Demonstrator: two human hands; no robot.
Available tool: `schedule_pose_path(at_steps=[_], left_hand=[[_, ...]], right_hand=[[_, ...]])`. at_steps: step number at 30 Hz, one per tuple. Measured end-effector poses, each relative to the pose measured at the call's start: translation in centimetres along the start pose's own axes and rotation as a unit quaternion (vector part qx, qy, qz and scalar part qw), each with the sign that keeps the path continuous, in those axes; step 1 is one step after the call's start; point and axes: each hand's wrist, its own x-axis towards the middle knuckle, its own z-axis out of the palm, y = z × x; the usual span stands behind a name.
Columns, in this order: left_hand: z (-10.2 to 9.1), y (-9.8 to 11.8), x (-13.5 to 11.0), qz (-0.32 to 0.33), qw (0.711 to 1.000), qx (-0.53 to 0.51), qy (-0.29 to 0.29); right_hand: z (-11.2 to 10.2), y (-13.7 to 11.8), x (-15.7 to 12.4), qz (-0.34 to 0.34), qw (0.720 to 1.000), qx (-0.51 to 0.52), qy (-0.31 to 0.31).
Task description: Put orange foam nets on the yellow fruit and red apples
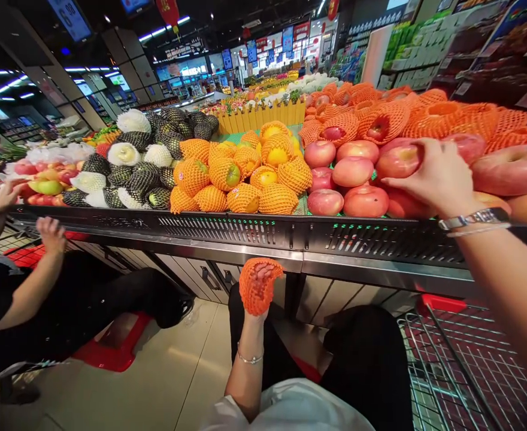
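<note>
My right hand [447,173] reaches over the display edge, its fingers and thumb curled around a red apple [397,158] in the bare apple pile. More apples [366,201] lie beside and beneath it. In front of my body, below the metal shelf edge, is my left hand [263,273], with an orange foam fruit net [254,294] over it. Skin shows through the net's opening, but most of the fingers are hidden. Behind the bare apples are several apples in orange foam nets [380,124].
Yellow-netted fruit [233,173] and black-netted fruit [138,175] fill the trays to the left. A black slotted rail [227,228] runs along the front. A wire cart [465,359] stands at my right. Another person's hands [51,234] are at the far left, near a red stool [115,344].
</note>
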Motion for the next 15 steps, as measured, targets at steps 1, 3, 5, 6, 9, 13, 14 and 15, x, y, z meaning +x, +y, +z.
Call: schedule_pose_path(at_steps=[1,3,5,6,9,13,14,15], left_hand=[[0.1,0.3,0.0,-0.009,1.0,-0.006,-0.01],[0.2,0.8,-0.1,-0.035,0.998,-0.022,-0.038],[0.5,1.0,-0.3,-0.045,0.996,-0.025,-0.069],[0.6,1.0,-0.4,-0.038,0.996,-0.015,-0.084],[1.1,0.5,-0.6,-0.009,0.992,0.038,-0.121],[1.5,-0.6,-0.8,-0.087,0.988,0.062,-0.113],[1.5,-0.7,-0.9,-0.107,0.988,0.055,-0.1],[1.5,-0.7,-1.0,-0.12,0.989,0.042,-0.078]], right_hand=[[-0.2,-0.5,-0.8,-0.004,1.0,-0.003,0.023],[-0.3,-1.8,-2.7,-0.018,0.996,-0.008,0.082],[0.1,-3.5,-5.0,-0.031,0.992,-0.007,0.125],[0.6,-4.4,-6.2,-0.028,0.991,0.007,0.128],[2.9,-7.3,-9.9,0.025,0.989,0.121,0.087],[6.7,-11.2,-13.9,0.108,0.974,0.197,-0.004],[7.6,-11.9,-14.7,0.118,0.973,0.195,-0.023],[8.4,-12.5,-15.3,0.123,0.973,0.194,-0.038]])
